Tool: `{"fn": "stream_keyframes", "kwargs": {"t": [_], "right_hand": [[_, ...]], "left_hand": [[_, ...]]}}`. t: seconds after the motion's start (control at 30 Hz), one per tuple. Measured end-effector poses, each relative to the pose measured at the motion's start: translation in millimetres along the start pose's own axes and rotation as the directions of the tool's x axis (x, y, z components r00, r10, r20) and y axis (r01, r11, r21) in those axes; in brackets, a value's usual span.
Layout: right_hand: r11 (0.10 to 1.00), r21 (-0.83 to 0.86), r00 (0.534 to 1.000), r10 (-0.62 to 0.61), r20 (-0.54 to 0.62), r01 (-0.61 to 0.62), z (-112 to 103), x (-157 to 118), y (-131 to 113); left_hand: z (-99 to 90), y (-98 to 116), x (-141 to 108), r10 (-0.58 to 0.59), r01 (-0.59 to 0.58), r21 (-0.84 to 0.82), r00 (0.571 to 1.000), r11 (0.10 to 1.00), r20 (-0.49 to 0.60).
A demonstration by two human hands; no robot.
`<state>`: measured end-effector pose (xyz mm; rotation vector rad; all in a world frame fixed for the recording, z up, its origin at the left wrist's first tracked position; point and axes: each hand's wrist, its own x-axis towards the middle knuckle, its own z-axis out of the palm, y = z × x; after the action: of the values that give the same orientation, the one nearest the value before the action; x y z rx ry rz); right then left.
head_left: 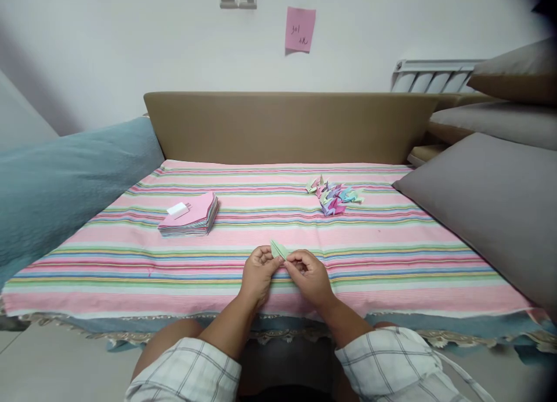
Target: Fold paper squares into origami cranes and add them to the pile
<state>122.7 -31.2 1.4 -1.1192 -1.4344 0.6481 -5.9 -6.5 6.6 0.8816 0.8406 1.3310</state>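
Note:
A small piece of folded light green paper is held between my two hands, above the front part of the striped cloth. My left hand pinches its lower left side between thumb and fingers. On the lower right, my right hand grips the paper's edge with thumb and forefinger. The paper's pointed tip faces up and away from me. Beyond my right hand lies a cluster of folded paper cranes in green, pink, purple and blue.
At the left, a stack of coloured paper squares carries a white plug adapter. Striped cloth covers the seat. A blue cushion borders it on the left, grey pillows on the right, a brown backrest behind.

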Motion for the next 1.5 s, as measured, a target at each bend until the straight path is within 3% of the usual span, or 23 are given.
{"fn": "stream_keyframes", "kwargs": {"t": [0.17, 0.33, 0.53, 1.0, 1.2, 1.37, 1.5], "right_hand": [[0.925, 0.28, 0.966, 0.247, 0.075, -0.259, 2, 2, -1], [0.762, 0.507, 0.91, 0.394, 0.131, -0.403, -2, 6, 3], [0.644, 0.596, 0.87, 0.441, 0.222, -0.479, -5, 5, 3], [0.551, 0.658, 0.839, 0.484, 0.25, -0.514, 0, 3, -13], [0.561, 0.65, 0.842, 0.475, 0.255, -0.513, 1, 2, -7], [0.691, 0.558, 0.884, 0.418, 0.209, -0.458, -3, 0, 7], [0.746, 0.489, 0.891, 0.405, 0.206, -0.452, -6, 1, 14]], "left_hand": [[0.1, 0, -3, -0.016, 0.015, 0.022, 0.999, 1.0, 0.029], [2.4, 4, -6, -0.121, 0.135, -0.136, 0.987, 0.981, 0.103], [2.1, 6, -8, -0.173, 0.204, -0.195, 0.971, 0.959, 0.163], [-2.2, 11, -12, -0.212, 0.266, -0.175, 0.937, 0.948, 0.278], [-2.1, 9, -13, -0.217, 0.252, -0.129, 0.947, 0.959, 0.237], [2.9, 5, -13, -0.081, 0.078, 0.042, 0.993, 0.996, 0.083], [10.0, 5, -14, -0.021, 0.011, 0.158, 0.998, 0.987, 0.061]]}}
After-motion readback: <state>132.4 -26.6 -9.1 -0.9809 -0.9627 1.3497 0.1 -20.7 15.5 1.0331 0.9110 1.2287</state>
